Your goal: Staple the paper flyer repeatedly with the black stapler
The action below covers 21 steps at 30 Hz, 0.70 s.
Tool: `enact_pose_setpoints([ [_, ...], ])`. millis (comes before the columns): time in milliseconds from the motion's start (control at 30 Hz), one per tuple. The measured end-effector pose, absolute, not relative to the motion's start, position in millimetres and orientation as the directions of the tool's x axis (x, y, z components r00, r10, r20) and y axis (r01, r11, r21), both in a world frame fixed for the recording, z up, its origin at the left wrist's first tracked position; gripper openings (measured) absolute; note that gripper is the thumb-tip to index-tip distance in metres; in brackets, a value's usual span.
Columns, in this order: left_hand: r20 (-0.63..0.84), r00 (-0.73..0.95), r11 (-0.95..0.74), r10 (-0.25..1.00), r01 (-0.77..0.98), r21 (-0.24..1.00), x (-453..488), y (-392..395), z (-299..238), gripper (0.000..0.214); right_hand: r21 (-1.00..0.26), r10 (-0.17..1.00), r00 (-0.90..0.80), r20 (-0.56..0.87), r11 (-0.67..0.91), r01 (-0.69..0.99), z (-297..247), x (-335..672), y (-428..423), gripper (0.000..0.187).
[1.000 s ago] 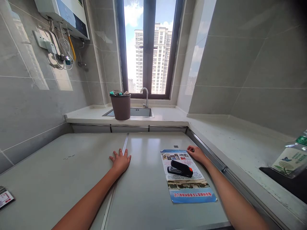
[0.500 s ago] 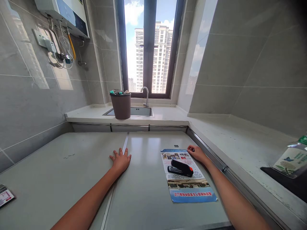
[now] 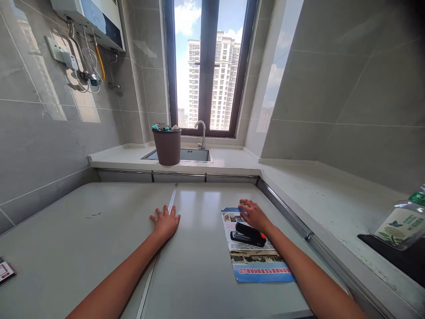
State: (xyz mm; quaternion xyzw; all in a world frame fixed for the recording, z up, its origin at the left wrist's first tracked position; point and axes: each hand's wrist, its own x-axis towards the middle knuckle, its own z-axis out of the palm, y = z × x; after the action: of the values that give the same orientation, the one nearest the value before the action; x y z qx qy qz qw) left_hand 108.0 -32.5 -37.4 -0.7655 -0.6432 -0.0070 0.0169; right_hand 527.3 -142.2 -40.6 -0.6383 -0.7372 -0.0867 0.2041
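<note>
My left hand (image 3: 166, 223) lies flat on the pale grey tabletop (image 3: 195, 266) with its fingers spread, across the metal seam strip (image 3: 171, 199). My right hand (image 3: 255, 214) is over the top edge of a printed leaflet (image 3: 262, 274), palm down, fingers bent and somewhat apart. Its fingertips are at a small dark metal piece (image 3: 242, 203), perhaps a row of staples, which they partly cover. Just below this hand, a black stapler (image 3: 247, 235) with a red-orange end rests on the leaflet. My right forearm hides the leaflet's right side.
A brown bin (image 3: 168, 146) with things inside stands at the sink (image 3: 195, 155) by the tap (image 3: 203, 133). On the right counter are a green-capped bottle (image 3: 401, 221) and a black mat (image 3: 388, 252). A small card-like item (image 3: 5, 271) lies at far left.
My right hand has moved left from the leaflet's upper right corner to the small metal piece, and its curled fingers have opened out. My left hand has stayed in place.
</note>
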Motion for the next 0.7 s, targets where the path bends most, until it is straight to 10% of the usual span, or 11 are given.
enact_pose_setpoints([
  [233, 0.023, 0.178, -0.178, 0.984, 0.984, 0.0, 108, -31, -39, 0.063, -0.154, 0.986, 0.052, 0.158, -0.027, 0.988, -62, 546, -124, 0.064],
  [700, 0.099, 0.15, -0.165, 0.984, 0.974, 0.155, 105, -34, -32, 0.057, -0.167, 0.999, 0.016, 0.042, -0.008, 0.986, -55, 445, -81, 0.062],
])
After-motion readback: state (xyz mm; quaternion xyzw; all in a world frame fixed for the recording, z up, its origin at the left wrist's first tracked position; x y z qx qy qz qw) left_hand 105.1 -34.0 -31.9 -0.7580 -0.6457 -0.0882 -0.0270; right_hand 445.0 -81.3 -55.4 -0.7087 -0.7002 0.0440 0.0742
